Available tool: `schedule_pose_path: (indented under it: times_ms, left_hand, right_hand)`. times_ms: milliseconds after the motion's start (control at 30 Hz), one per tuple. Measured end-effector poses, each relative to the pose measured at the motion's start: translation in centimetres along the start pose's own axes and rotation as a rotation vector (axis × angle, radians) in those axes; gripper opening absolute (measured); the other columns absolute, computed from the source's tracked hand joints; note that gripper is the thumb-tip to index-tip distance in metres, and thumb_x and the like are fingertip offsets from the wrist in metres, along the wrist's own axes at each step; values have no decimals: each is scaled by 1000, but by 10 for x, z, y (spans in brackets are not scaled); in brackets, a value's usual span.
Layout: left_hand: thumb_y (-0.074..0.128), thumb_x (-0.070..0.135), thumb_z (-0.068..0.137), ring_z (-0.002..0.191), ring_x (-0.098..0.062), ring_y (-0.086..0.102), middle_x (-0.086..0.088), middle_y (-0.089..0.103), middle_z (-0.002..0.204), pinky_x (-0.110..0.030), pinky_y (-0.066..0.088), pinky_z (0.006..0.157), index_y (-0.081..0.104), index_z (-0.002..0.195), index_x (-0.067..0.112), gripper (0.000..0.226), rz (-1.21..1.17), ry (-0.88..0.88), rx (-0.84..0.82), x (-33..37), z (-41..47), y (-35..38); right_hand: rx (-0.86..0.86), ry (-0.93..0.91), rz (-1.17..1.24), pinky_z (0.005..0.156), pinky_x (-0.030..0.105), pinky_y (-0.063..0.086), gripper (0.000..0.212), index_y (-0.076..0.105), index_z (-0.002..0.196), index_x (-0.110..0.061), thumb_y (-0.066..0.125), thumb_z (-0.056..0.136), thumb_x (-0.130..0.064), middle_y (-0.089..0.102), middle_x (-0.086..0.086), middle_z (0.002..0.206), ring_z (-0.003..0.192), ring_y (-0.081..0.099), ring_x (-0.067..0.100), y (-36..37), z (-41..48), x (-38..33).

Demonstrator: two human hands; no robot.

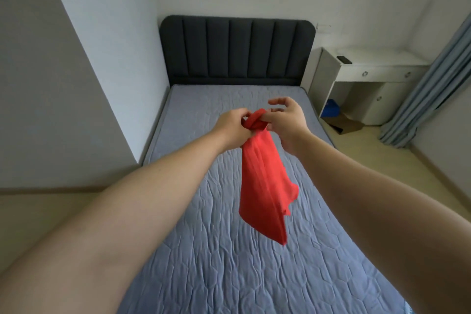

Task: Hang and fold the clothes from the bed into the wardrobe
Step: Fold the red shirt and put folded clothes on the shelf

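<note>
A red garment [263,183] hangs bunched in the air above the bed [204,250]. My left hand [233,126] grips its gathered top end. My right hand [285,122] pinches the same top end from the right with thumb and forefinger, its other fingers spread loosely above. The cloth's lower part dangles free over the grey quilted mattress, apart from it. The wardrobe is not in view.
A dark padded headboard [237,50] stands at the far end of the bed. A white desk [372,69] with a dark small object on top stands at the right, a cardboard box [348,123] on the floor under it. Grey curtains [428,84] hang far right.
</note>
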State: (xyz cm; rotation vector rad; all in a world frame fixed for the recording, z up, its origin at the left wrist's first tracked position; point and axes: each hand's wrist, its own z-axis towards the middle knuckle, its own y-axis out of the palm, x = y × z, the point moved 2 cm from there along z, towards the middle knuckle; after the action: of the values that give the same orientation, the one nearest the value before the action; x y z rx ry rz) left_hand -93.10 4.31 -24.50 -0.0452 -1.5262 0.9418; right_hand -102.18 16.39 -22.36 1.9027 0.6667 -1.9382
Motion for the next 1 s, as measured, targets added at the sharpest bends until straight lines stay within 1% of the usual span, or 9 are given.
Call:
schedule_pose_path:
  times_ms: [167,233,433,533,600,700,800,933,1000]
  left_hand:
    - [58,0,91,71,-33,71,-12,67,87,-52,61,54,62,84,21,22,-288,-188,61,15,6,15]
    - [58,6,94,73,-33,72,-10,66,90,-52,60,52,63,87,23,19,-260,-180,77,20,10,18]
    - [60,20,96,68,-30,72,-10,66,88,-40,59,47,60,83,21,13,-137,-187,81,23,14,14]
    - [63,20,95,63,-27,72,-8,66,81,-38,60,48,58,82,19,14,-64,-202,137,24,16,4]
    - [68,18,90,63,-24,72,-8,67,81,-33,58,46,58,83,18,12,-48,-189,148,24,17,-1]
    - [73,14,84,61,-21,70,-8,64,76,-29,55,45,62,86,20,13,-60,-134,116,26,15,-6]
    - [72,10,86,58,-16,67,-4,64,75,-28,55,47,73,90,25,15,-83,-97,59,25,13,-15]
    - [82,5,79,62,-20,72,-14,69,78,-34,60,55,67,80,10,15,-91,-169,73,18,11,-34]
    - [86,-1,72,69,-27,74,-15,70,77,-40,63,62,65,80,5,23,-98,-248,86,14,9,-47]
  right_hand:
    - [-201,253,-110,70,34,52,20,69,104,-12,70,84,-8,69,7,84,74,63,19,-21,-11,38]
    - [-284,298,-148,69,32,48,14,72,100,-17,71,88,-25,67,3,85,74,60,18,-26,-18,55]
    - [-271,364,-53,52,25,44,39,74,98,-15,67,88,-53,62,2,78,66,58,18,-35,-23,75]
    - [-365,432,-122,40,20,22,16,74,92,-16,61,91,-26,59,2,65,43,48,13,-33,-24,78]
    - [-477,482,-215,39,20,16,32,76,93,-18,48,85,-4,60,1,62,40,46,11,-27,-27,79]
    - [-566,486,-413,40,19,16,47,74,91,-21,34,82,0,55,-2,54,37,40,9,-15,-32,80]
    - [-568,435,-494,40,18,20,36,71,94,-18,39,85,-4,49,-3,51,36,35,10,1,-31,78]
    - [-542,295,-710,50,23,47,22,71,98,-11,51,86,-11,67,6,74,58,59,18,12,-20,76]
    - [-450,145,-907,58,27,47,15,71,90,-9,62,79,-13,69,10,80,72,66,26,9,-13,75]
